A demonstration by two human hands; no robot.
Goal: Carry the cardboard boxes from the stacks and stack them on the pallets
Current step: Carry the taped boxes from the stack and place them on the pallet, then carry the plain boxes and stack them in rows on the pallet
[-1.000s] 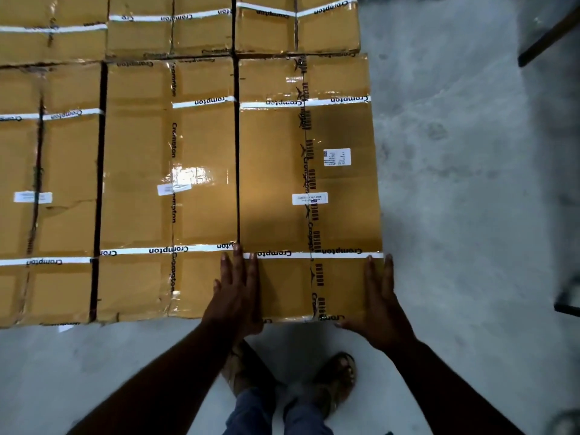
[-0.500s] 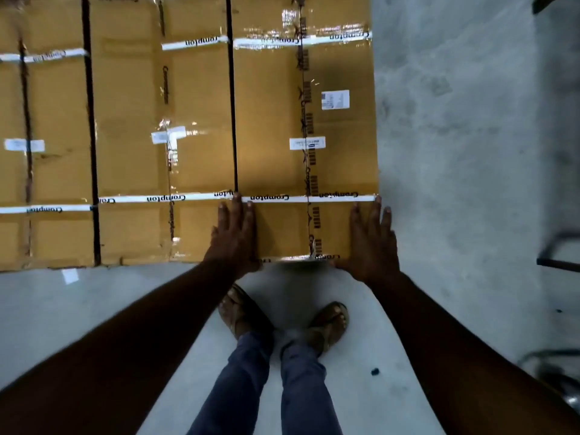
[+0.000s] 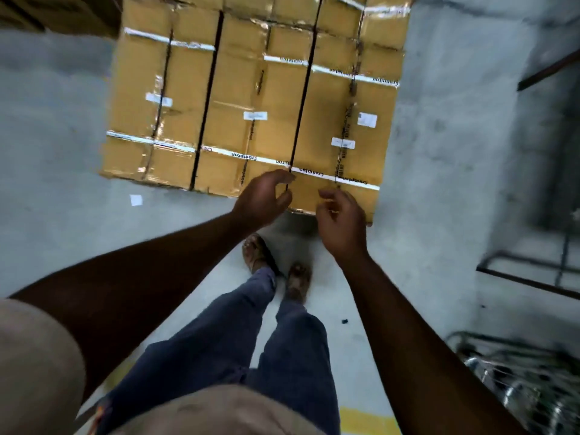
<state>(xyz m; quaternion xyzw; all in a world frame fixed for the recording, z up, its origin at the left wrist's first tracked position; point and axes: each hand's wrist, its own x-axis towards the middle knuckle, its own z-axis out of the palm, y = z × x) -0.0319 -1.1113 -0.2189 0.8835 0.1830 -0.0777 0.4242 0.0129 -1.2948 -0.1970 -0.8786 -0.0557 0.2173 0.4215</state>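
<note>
Three long brown cardboard boxes with white Crompton tape lie side by side in front of me, seen from above: the right box [image 3: 348, 120], the middle box [image 3: 251, 98] and the left box [image 3: 153, 98]. More boxes [image 3: 339, 17] lie beyond them. My left hand [image 3: 262, 199] hovers over the near end of the seam between the middle and right boxes, fingers loosely curled and holding nothing. My right hand [image 3: 340, 221] hangs over the near end of the right box, fingers also loosely curled and free. The pallet underneath is hidden.
Grey concrete floor [image 3: 62, 120] surrounds the boxes. A metal frame [image 3: 527, 268] and a wire rack [image 3: 518, 381] stand at the right. Another cardboard stack [image 3: 53, 11] sits at the top left. My feet [image 3: 276, 265] are just behind the boxes. A paper scrap [image 3: 136, 200] lies on the floor.
Both hands have lifted off the right box's near end and their fingers have curled loosely. My view has pulled back and tilted, showing more floor and my legs.
</note>
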